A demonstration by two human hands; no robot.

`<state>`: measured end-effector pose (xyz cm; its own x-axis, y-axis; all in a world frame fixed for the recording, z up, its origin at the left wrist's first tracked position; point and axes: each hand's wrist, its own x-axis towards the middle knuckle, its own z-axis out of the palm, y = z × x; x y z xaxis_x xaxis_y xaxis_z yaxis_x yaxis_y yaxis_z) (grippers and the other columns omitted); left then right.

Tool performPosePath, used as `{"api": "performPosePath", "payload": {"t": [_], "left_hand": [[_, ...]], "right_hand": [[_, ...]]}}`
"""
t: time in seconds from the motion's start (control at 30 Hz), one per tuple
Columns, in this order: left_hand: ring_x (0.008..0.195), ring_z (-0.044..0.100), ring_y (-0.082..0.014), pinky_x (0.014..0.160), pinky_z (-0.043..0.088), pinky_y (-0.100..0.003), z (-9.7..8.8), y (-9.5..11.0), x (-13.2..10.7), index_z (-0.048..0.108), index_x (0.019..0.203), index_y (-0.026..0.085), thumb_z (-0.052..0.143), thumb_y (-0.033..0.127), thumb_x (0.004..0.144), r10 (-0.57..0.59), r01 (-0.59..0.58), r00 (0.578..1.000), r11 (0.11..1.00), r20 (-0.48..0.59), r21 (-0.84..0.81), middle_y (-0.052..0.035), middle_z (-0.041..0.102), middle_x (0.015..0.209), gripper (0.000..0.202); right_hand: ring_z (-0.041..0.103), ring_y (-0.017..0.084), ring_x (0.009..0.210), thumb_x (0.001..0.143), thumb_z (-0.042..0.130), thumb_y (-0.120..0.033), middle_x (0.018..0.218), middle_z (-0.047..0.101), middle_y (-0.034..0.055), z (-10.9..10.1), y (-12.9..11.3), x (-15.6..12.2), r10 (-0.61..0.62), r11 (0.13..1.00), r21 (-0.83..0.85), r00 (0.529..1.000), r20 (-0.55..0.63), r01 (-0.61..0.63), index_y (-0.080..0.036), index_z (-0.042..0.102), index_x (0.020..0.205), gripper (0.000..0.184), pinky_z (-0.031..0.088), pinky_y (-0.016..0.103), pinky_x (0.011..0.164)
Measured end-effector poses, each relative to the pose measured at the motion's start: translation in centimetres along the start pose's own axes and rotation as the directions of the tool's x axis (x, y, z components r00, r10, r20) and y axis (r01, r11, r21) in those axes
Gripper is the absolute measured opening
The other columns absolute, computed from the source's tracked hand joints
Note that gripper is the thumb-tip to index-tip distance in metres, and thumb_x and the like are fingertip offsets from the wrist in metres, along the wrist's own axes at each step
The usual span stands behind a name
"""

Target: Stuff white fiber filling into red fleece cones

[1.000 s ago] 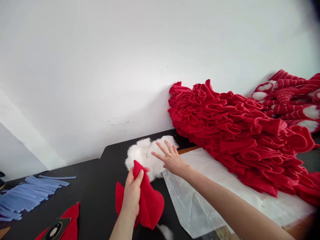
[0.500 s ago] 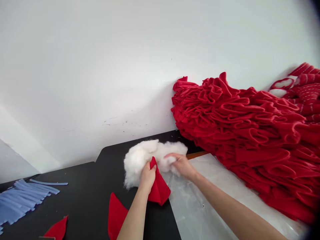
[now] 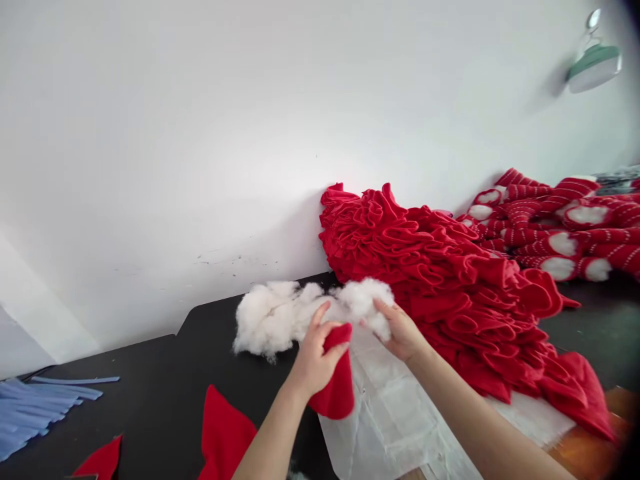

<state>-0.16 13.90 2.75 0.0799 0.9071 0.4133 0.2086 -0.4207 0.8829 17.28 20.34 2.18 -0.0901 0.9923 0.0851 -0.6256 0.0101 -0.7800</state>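
Observation:
My left hand [image 3: 314,353] is closed round a small red fabric piece [image 3: 336,387], held just above the black table [image 3: 165,393]. My right hand [image 3: 400,332] pinches a tuft of white stuffing [image 3: 369,300], pulled off the larger white stuffing heap [image 3: 267,317] that lies against the wall. The tuft sits right beside the top of the red piece.
A big pile of folded red fabric pieces [image 3: 450,280] leans on the wall at right, with red-and-white striped stuffed pieces [image 3: 555,233] behind it. White plastic sheet [image 3: 395,420] lies under my arms. Loose red pieces [image 3: 223,437], blue strips [image 3: 35,407] at left, a green lamp [image 3: 594,63].
My right hand has gone from spread open over the stuffing to closed on a tuft and lifted it. My left hand brought the red piece up beside it.

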Motion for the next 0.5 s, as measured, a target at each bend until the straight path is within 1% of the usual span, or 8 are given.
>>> {"api": "performPosePath", "payload": {"t": [0.03,0.1,0.17,0.23,0.27,0.33,0.4,0.5], "left_hand": [[0.124,0.045,-0.0274,0.107,0.027,-0.039,1.0,0.7,-0.2,0.070,0.093,0.025,0.065,0.023,0.074,-0.023,0.026,0.998,0.999,0.065,-0.043,-0.0069,0.052,0.136,0.020],[0.103,0.058,-0.0272,0.096,0.039,-0.040,2.5,1.2,-0.5,0.072,0.087,0.024,0.067,0.025,0.072,-0.093,0.108,0.986,0.989,0.137,-0.100,-0.0078,0.067,0.108,0.016],[0.079,0.062,-0.0242,0.084,0.045,-0.039,3.0,0.5,-0.8,0.071,0.075,0.023,0.068,0.024,0.070,-0.140,0.159,0.980,0.980,0.144,-0.124,-0.0038,0.068,0.077,0.006],[0.074,0.060,-0.0231,0.081,0.046,-0.037,2.5,-0.6,-1.1,0.068,0.067,0.023,0.069,0.021,0.068,-0.170,0.183,0.981,0.971,0.090,-0.152,-0.0010,0.064,0.065,0.002],[0.079,0.060,-0.0238,0.083,0.045,-0.036,2.0,-1.1,-1.2,0.067,0.067,0.023,0.070,0.019,0.066,-0.186,0.191,0.982,0.965,0.044,-0.181,-0.0013,0.065,0.068,0.005],[0.098,0.058,-0.0247,0.089,0.042,-0.033,0.8,-1.5,-1.4,0.067,0.073,0.023,0.071,0.017,0.065,-0.223,0.198,0.972,0.944,-0.068,-0.262,-0.0041,0.067,0.086,0.011],[0.108,0.054,-0.0236,0.090,0.042,-0.031,0.0,-1.1,-1.6,0.066,0.084,0.024,0.071,0.018,0.067,-0.278,0.212,0.951,0.908,-0.139,-0.361,-0.0064,0.064,0.105,0.019],[0.093,0.062,-0.0220,0.079,0.047,-0.032,0.2,0.6,-2.1,0.064,0.102,0.024,0.072,0.026,0.069,-0.361,0.273,0.928,0.830,-0.094,-0.487,-0.0081,0.065,0.107,0.034]], "right_hand": [[0.071,0.022,0.073,0.061,0.080,-0.030,0.085,0.075,0.0076,0.7,0.6,-0.5,0.039,0.999,0.022,0.999,0.012,-0.039,-0.017,0.068,0.089,0.033,0.059,0.031,0.062],[0.070,0.020,0.067,0.061,0.080,-0.029,0.078,0.075,0.0065,1.7,1.0,-1.1,0.059,0.997,0.053,0.998,0.019,-0.060,-0.017,0.067,0.087,0.031,0.058,0.028,0.060],[0.068,0.016,0.061,0.064,0.078,-0.029,0.072,0.073,0.0021,2.1,0.3,-1.2,0.019,0.997,0.076,1.000,-0.010,-0.018,-0.019,0.065,0.084,0.025,0.056,0.023,0.051],[0.068,0.014,0.064,0.067,0.075,-0.029,0.077,0.074,-0.0013,1.7,-1.4,-1.0,-0.039,0.993,0.108,0.998,-0.050,0.044,-0.022,0.064,0.086,0.023,0.054,0.020,0.049],[0.069,0.015,0.068,0.068,0.074,-0.029,0.083,0.074,-0.0016,1.4,-2.4,-1.0,-0.069,0.990,0.118,0.995,-0.068,0.077,-0.023,0.063,0.088,0.024,0.055,0.020,0.051],[0.069,0.017,0.078,0.068,0.074,-0.029,0.094,0.073,-0.0012,0.5,-4.2,-1.4,-0.109,0.990,0.084,0.991,-0.077,0.116,-0.025,0.062,0.095,0.030,0.058,0.025,0.057],[0.069,0.019,0.078,0.068,0.074,-0.030,0.096,0.073,-0.0007,0.0,-4.8,-2.3,-0.098,0.995,-0.001,0.994,-0.047,0.098,-0.027,0.062,0.098,0.033,0.059,0.030,0.058],[0.069,0.020,0.070,0.067,0.074,-0.035,0.087,0.074,0.0015,0.2,-3.3,-4.3,0.009,0.992,-0.126,0.999,0.044,-0.004,-0.025,0.064,0.096,0.032,0.058,0.031,0.056]]}}
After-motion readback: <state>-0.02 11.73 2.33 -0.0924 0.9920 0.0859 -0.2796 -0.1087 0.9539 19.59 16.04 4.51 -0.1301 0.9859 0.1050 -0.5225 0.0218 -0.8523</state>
